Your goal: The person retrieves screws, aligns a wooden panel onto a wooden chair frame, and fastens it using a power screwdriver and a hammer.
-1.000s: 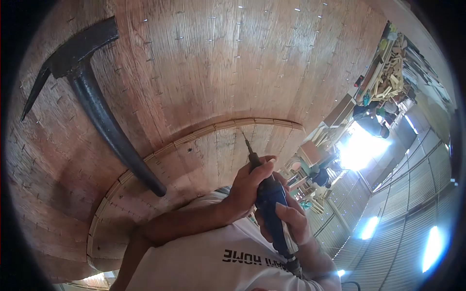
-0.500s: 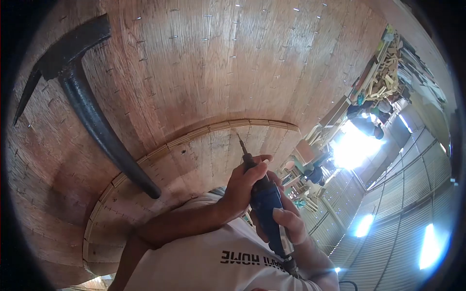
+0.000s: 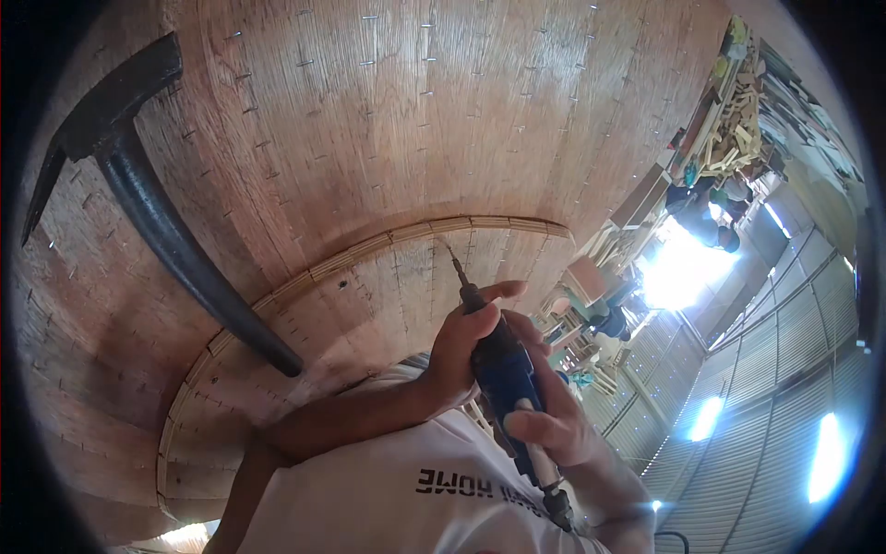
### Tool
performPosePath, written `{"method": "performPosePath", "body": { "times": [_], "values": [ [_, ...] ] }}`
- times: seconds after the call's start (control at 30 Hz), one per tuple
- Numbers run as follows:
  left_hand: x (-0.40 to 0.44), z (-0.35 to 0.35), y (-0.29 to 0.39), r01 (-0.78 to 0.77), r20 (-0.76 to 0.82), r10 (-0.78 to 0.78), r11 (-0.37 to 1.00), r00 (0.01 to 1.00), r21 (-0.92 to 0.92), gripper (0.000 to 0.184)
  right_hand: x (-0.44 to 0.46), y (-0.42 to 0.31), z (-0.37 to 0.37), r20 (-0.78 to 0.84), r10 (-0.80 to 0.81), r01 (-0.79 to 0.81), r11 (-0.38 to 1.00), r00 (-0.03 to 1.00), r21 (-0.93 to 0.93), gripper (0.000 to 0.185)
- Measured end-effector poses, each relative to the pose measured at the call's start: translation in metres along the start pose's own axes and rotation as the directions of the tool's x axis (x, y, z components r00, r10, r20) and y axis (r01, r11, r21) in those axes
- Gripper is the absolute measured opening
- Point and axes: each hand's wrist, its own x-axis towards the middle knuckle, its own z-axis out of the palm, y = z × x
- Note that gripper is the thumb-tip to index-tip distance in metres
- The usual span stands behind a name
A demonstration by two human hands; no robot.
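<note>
Holding a blue power tool (image 3: 508, 374) in both hands, low in the middle of the view, in front of a white shirt (image 3: 360, 503) with dark lettering. Pointing it up and slightly left, its thin bit (image 3: 460, 270) aimed at a curved wooden strip (image 3: 503, 222), the tip just below the lower edge — too fine to tell whether touching the wood.

Wrapping the narrow front end with the left hand (image 3: 454, 355), thumb closed over the near side, one finger showing past the far side, the others hidden behind. Clasping the thicker body lower down with the right hand (image 3: 558, 420), thumb pressed across the near face, fingers bent round the far side and only partly visible.

Facing a broad, bowed wooden panel (image 3: 498, 129) dotted with rows of staples (image 3: 429, 60), the strip bending across it in a long arc. Seeing a large dark hammer (image 3: 171, 235) at the left, handle slanting down to the right, well apart from both hands — its support impossible to tell. Showing at the far right, wood scraps (image 3: 738, 138), metal sheeting (image 3: 766, 369) and bright lamps (image 3: 824, 459).
</note>
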Motion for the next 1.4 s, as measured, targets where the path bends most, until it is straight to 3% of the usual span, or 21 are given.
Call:
{"method": "performPosePath", "body": {
  "times": [0.1, 0.17, 0.23, 0.33, 0.43, 0.57, 0.67, 0.77, 0.87, 0.97, 1.07, 1.17, 1.27, 1.4],
  "values": [
    [0.017, -0.032, -0.014, 0.019, -0.040, -0.026, 0.985, 0.999, -0.171, 0.052, 0.002, -0.009, 0.003, -0.001, -0.012, 0.011, 0.990, 1.000, -0.141, 0.092],
    [0.042, -0.055, -0.013, -0.037, 0.199, 0.109, 0.942, 0.974, -0.332, 0.049, 0.003, -0.015, 0.013, -0.065, 0.052, -0.060, 0.990, 0.997, -0.126, 0.094],
    [0.045, -0.052, -0.002, -0.042, 0.200, 0.128, 0.921, 0.971, -0.386, 0.048, 0.004, -0.016, 0.015, -0.067, 0.033, -0.040, 0.994, 0.997, -0.104, 0.093],
    [0.007, -0.008, -0.008, -0.032, -0.091, 0.002, 0.941, 0.996, -0.338, 0.048, 0.007, -0.023, 0.012, -0.047, 0.091, -0.095, 0.989, 0.995, -0.109, 0.093],
    [-0.009, 0.010, 0.001, 0.030, -0.128, -0.040, 0.996, 0.991, -0.082, 0.052, 0.005, -0.021, 0.010, -0.038, 0.095, -0.099, 0.986, 0.995, -0.131, 0.093],
    [-0.006, 0.007, 0.002, 0.045, -0.028, -0.056, 0.957, 0.998, -0.285, 0.052, 0.006, -0.017, 0.010, -0.042, 0.027, -0.036, 0.977, 0.999, -0.211, 0.091],
    [-0.001, 0.001, -0.008, 0.005, 0.018, 0.002, 0.929, 1.000, -0.371, 0.055, 0.005, -0.010, 0.014, -0.139, -0.024, -0.016, 0.961, 0.990, -0.275, 0.087],
    [0.002, 0.000, -0.009, -0.006, 0.034, 0.020, 0.930, 0.999, -0.367, 0.054, 0.005, -0.012, 0.010, -0.098, 0.023, -0.050, 0.958, 0.995, -0.284, 0.085],
    [0.001, -0.003, -0.008, -0.004, 0.025, 0.014, 0.932, 1.000, -0.362, 0.053, 0.008, -0.012, 0.016, -0.118, -0.040, 0.008, 0.966, 0.992, -0.260, 0.080],
    [0.001, 0.000, -0.005, -0.014, 0.042, 0.030, 0.936, 0.999, -0.353, 0.053, 0.005, -0.013, 0.015, -0.111, 0.025, -0.052, 0.968, 0.994, -0.244, 0.076],
    [0.001, 0.002, -0.002, -0.003, 0.005, 0.005, 0.963, 1.000, -0.268, 0.051, 0.005, -0.001, 0.003, 0.030, -0.064, 0.065, 0.997, 0.997, -0.028, 0.073],
    [0.002, -0.004, -0.007, -0.039, 0.039, 0.052, 0.962, 0.998, -0.271, 0.051, 0.008, -0.006, 0.010, 0.010, -0.064, 0.065, 0.985, 0.998, -0.161, 0.073],
    [0.002, -0.003, -0.006, -0.039, 0.041, 0.054, 0.953, 0.998, -0.299, 0.052, 0.009, -0.008, 0.010, -0.016, 0.003, -0.006, 0.983, 1.000, -0.185, 0.072],
    [0.005, -0.006, -0.009, -0.038, 0.060, 0.061, 0.946, 0.996, -0.323, 0.053, 0.012, -0.004, 0.012, -0.048, -0.052, 0.044, 0.985, 0.997, -0.164, 0.074]
  ]
}}
